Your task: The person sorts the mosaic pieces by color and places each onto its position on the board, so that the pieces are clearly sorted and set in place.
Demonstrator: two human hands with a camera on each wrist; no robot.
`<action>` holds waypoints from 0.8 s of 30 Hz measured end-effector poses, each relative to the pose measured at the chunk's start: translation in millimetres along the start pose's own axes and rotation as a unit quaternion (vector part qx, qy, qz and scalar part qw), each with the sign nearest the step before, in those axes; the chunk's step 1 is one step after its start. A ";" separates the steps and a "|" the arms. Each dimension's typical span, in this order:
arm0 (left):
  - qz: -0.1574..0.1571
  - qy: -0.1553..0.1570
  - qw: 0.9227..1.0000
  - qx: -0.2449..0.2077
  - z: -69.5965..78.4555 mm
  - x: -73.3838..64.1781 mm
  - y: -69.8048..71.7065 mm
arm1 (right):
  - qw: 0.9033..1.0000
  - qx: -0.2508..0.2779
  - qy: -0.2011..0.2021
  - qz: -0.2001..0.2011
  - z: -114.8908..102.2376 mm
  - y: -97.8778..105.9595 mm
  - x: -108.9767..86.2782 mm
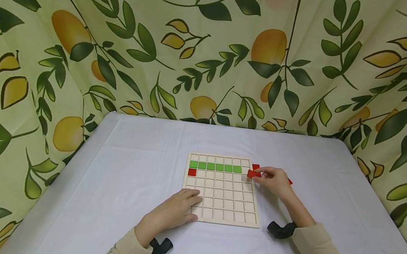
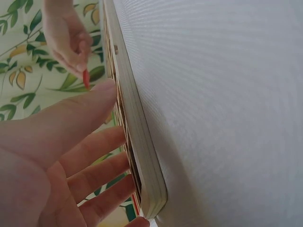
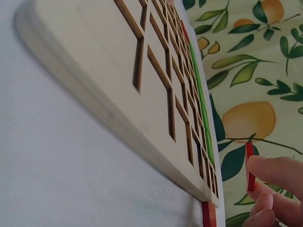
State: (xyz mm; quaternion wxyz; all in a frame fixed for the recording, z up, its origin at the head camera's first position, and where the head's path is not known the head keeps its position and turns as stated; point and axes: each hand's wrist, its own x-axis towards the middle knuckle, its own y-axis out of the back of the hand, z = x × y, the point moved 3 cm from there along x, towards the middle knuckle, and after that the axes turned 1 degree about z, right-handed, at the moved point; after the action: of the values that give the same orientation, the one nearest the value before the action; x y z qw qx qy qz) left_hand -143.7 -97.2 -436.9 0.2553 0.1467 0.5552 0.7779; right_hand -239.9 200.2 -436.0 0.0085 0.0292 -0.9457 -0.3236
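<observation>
A pale wooden board [image 1: 223,204] with a grid of square cells lies on the table. Green square tiles [image 1: 219,167] fill most of its second row from the far edge. One red tile [image 1: 192,172] sits in the leftmost cell of the row below. Over the board's right edge my right hand [image 1: 275,181] pinches another red tile [image 3: 250,168] between thumb and fingertips, raised above the board in the right wrist view. My left hand [image 1: 175,207] rests on the board's near left corner, fingers extended across it and thumb at the near edge.
A loose red tile [image 1: 255,166] lies just beyond the board's right edge, and more red [image 1: 290,181] shows behind the right hand. White cloth covers the table [image 1: 140,157]. A curtain [image 1: 211,53] with leaves and fruit hangs behind. Each wrist wears a black device [image 1: 281,230].
</observation>
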 end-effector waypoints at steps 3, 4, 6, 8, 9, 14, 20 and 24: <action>-0.002 0.002 1.000 -0.002 0.6 -0.1 0.5 | 1.000 0.004 0.006 -0.008 -2.2 -2.2 -1.1; -0.002 0.003 1.000 -0.003 0.9 -0.2 0.8 | 1.000 0.002 0.004 -0.011 -2.4 -3.3 -1.0; -0.003 0.004 1.000 -0.003 1.3 -0.3 1.3 | 1.000 -0.007 -0.001 -0.017 -2.1 -5.3 0.1; -0.003 0.004 1.000 -0.003 1.8 -0.6 1.8 | 1.000 -0.015 -0.005 -0.021 -2.6 -7.7 0.8; -0.002 0.004 1.000 -0.002 2.0 -0.7 2.0 | 1.000 -0.019 -0.010 -0.023 -2.7 -8.9 1.0; 0.000 0.001 1.000 -0.002 2.5 -1.6 2.6 | 0.999 -0.016 -0.011 -0.035 -5.9 -14.1 0.6; 0.003 0.001 1.000 -0.001 2.5 -1.8 2.4 | 0.999 -0.008 0.002 -0.043 -10.5 -19.7 1.0; 0.002 0.002 1.000 0.000 2.1 -1.2 1.8 | 0.999 -0.005 0.006 -0.047 -13.8 -24.1 1.2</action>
State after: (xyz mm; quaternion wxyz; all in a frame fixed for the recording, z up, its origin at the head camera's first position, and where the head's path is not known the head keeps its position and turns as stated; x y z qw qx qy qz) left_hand -142.0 -96.7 -434.4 0.2527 0.1464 0.5550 0.7789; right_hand -239.3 172.6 -439.8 -0.0014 0.0753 -0.9417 -0.3278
